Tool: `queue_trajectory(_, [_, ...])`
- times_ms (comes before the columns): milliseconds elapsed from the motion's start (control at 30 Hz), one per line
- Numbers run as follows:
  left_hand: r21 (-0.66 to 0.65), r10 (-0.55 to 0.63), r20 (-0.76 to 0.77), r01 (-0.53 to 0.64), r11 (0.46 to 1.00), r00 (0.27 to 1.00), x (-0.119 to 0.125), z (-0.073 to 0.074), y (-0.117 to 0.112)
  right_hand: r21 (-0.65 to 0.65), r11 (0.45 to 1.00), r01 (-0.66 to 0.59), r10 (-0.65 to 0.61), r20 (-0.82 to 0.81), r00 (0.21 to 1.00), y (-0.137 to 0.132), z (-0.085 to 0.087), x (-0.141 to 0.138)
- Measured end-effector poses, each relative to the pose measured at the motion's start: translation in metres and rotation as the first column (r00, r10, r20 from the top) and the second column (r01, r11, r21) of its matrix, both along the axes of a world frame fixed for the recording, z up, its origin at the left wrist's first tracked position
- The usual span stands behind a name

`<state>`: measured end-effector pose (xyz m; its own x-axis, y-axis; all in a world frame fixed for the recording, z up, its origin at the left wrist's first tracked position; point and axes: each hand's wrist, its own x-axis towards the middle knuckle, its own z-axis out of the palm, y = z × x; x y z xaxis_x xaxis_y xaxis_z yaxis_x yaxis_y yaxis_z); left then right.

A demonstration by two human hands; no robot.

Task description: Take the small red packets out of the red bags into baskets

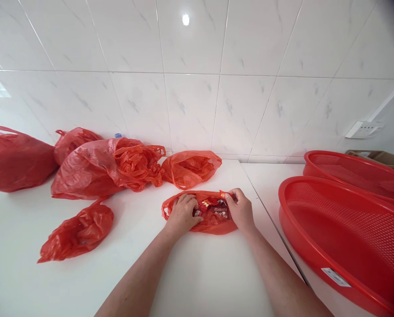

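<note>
An opened red plastic bag (213,226) lies on the white table in front of me, with several small wrapped snack packets (220,212) inside. My left hand (184,211) reaches into its left side, fingers curled and thumb bent round a small wrapped packet (197,212) that is partly hidden. At the right rim, my right hand (239,209) pinches a small orange-red packet (222,193) between thumb and fingers; its palm side is out of sight. Between the hands a bright red packet (204,205) shows.
Filled red bags (85,169) stand along the tiled wall at left. A crumpled red bag (80,231) lies nearer on the left, and another bag (192,167) sits behind the opened one. Two red plastic baskets (315,237) occupy the right, beside a table seam (274,224).
</note>
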<state>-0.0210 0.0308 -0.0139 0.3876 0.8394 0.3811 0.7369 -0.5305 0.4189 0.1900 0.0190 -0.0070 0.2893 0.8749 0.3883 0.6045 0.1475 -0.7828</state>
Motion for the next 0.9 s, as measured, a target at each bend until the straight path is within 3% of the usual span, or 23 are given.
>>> queue_trajectory(200, [0.000,-0.012,0.005,0.012,1.000,1.000,0.000,-0.002,0.000,-0.013,0.999,0.044,-0.045,-0.034,0.998,0.001,-0.001,0.003])
queue_trajectory(600, [-0.051,-0.020,-0.020,0.019,0.999,1.000,-0.001,-0.005,0.002,-0.073,0.975,-0.209,0.214,0.062,0.975,-0.007,0.001,-0.014])
queue_trajectory(767, [-0.058,-0.035,-0.006,0.034,0.998,0.999,-0.002,-0.003,0.002,-0.150,0.930,-0.335,0.342,0.028,0.939,-0.007,-0.001,-0.016])
queue_trajectory(900, [-0.032,-0.055,0.009,0.055,0.998,0.998,-0.001,-0.002,0.000,-0.201,0.909,-0.366,0.375,0.009,0.927,-0.010,0.001,-0.017])
